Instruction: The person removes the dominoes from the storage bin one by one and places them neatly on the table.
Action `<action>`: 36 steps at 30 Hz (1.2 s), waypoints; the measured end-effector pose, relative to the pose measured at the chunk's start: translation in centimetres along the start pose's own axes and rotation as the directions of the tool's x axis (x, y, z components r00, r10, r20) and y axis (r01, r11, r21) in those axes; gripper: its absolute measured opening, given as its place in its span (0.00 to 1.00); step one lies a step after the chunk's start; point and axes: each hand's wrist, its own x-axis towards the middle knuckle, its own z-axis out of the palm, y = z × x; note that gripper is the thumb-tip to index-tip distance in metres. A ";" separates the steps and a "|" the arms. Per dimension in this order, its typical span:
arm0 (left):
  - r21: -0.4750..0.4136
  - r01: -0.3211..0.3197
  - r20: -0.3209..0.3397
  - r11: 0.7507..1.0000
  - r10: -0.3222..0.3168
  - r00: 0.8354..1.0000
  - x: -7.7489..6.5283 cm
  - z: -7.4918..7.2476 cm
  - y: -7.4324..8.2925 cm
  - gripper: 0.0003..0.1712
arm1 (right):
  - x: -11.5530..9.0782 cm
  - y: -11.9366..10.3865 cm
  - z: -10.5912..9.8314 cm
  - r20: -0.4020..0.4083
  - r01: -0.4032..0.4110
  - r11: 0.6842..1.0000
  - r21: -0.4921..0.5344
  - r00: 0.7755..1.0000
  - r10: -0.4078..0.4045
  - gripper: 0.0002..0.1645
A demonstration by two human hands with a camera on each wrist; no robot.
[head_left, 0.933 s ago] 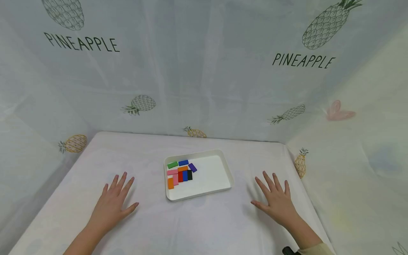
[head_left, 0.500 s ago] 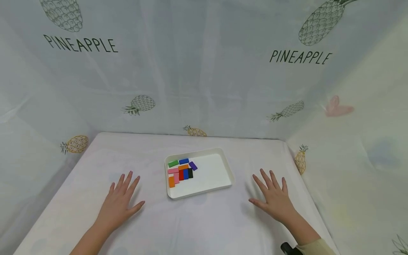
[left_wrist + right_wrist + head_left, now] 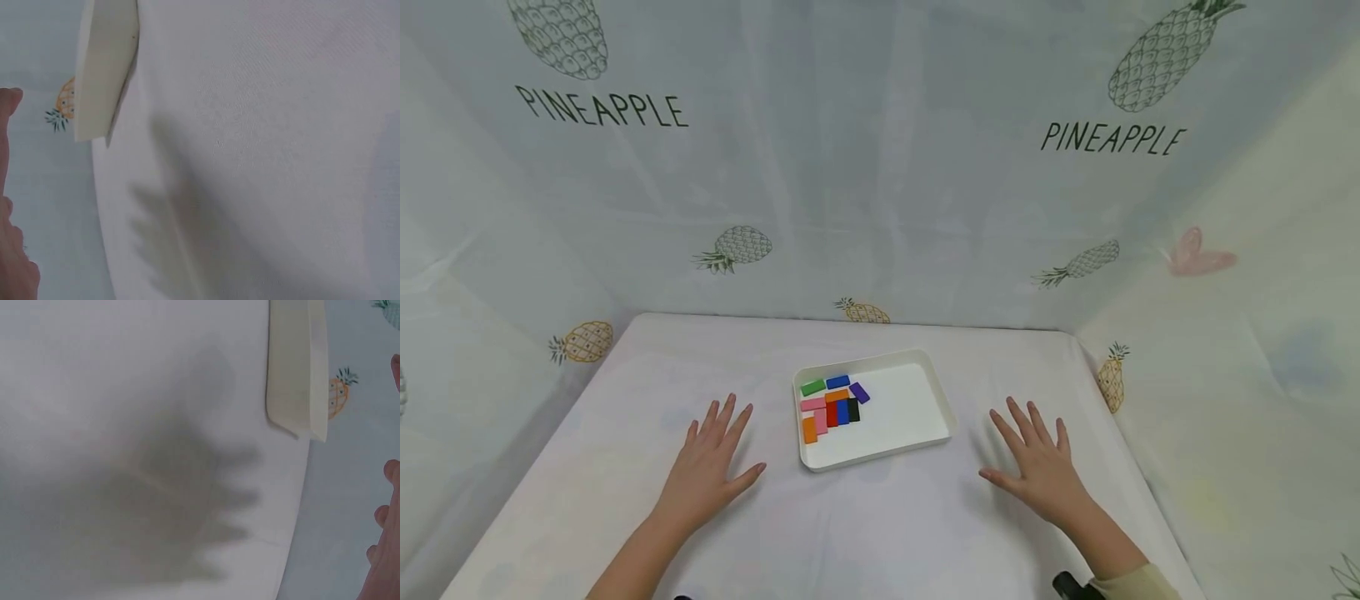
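A white rectangular tray (image 3: 910,408) lies on the table between my hands. Several small coloured blocks sit at its left side: a green block (image 3: 812,387), a purple block (image 3: 860,392) lying at a slant, a black block (image 3: 853,409), and orange, pink, red and blue ones grouped together. Left of the tray, my left hand (image 3: 703,471) is spread with straight fingers and holds nothing. My right hand (image 3: 1037,467) is likewise spread on the tray's right, apart from it. Both wrist views catch the tray's outer wall, a strip of each hand and the hand's shadow on the cloth.
A white cloth covers the table (image 3: 880,533). Behind it and at both sides hang curtains (image 3: 880,167) printed with pineapples. A dark object (image 3: 1075,586) shows at the right wrist, beside a beige sleeve (image 3: 1138,583).
My left hand has moved right and slightly forward, nearer the tray. The right hand has shifted a little to the left. The blocks keep their arrangement in the tray.
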 end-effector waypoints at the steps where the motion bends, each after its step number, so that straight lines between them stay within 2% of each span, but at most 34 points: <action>1: -0.008 0.011 0.005 1.000 -0.011 1.000 0.1 0.0 0.0 0.53 | 0.1 -0.2 0.0 0.005 -0.001 1.000 0.008 1.000 0.001 0.53; 5: -0.033 0.060 0.033 0.998 -0.059 0.998 0.2 0.2 0.3 0.53 | 0.8 -1.2 0.2 0.022 -0.002 0.999 0.050 1.000 0.001 0.53; 13: -0.093 0.126 0.078 0.988 -0.119 0.990 0.0 1.0 1.3 0.54 | 1.9 -3.0 1.3 -0.002 0.031 0.985 0.170 1.000 -0.031 0.55; 18: -0.133 0.141 0.071 0.981 -0.133 0.989 0.2 1.2 1.4 0.56 | 3.4 -5.0 2.0 -0.035 0.057 0.961 0.271 0.998 -0.050 0.57; 22: -0.222 0.183 0.084 0.958 -0.169 0.982 0.4 1.1 1.9 0.59 | 4.6 -6.6 2.5 -0.053 0.054 0.935 0.349 0.998 -0.038 0.57; 25: -0.318 0.238 0.117 0.918 -0.211 0.971 0.7 1.1 2.5 0.61 | 5.4 -7.3 3.0 -0.056 0.036 0.913 0.407 0.998 -0.014 0.57; 28: -0.412 0.302 0.166 0.860 -0.255 0.952 1.0 1.2 3.3 0.63 | 6.3 -8.0 3.5 -0.062 0.018 0.872 0.490 0.998 0.014 0.56; 30: -0.468 0.347 0.200 0.813 -0.285 0.938 1.3 1.6 3.8 0.64 | 7.0 -8.4 3.9 -0.047 -0.010 0.827 0.562 0.998 0.045 0.56; 34: -0.562 0.424 0.244 0.710 -0.347 0.906 1.6 2.7 4.8 0.66 | 8.4 -9.6 4.7 0.013 -0.089 0.707 0.702 0.994 0.112 0.55; 36: -0.600 0.452 0.254 0.660 -0.378 0.890 1.7 3.4 5.3 0.66 | 9.1 -10.2 5.2 0.042 -0.123 0.662 0.739 0.990 0.136 0.56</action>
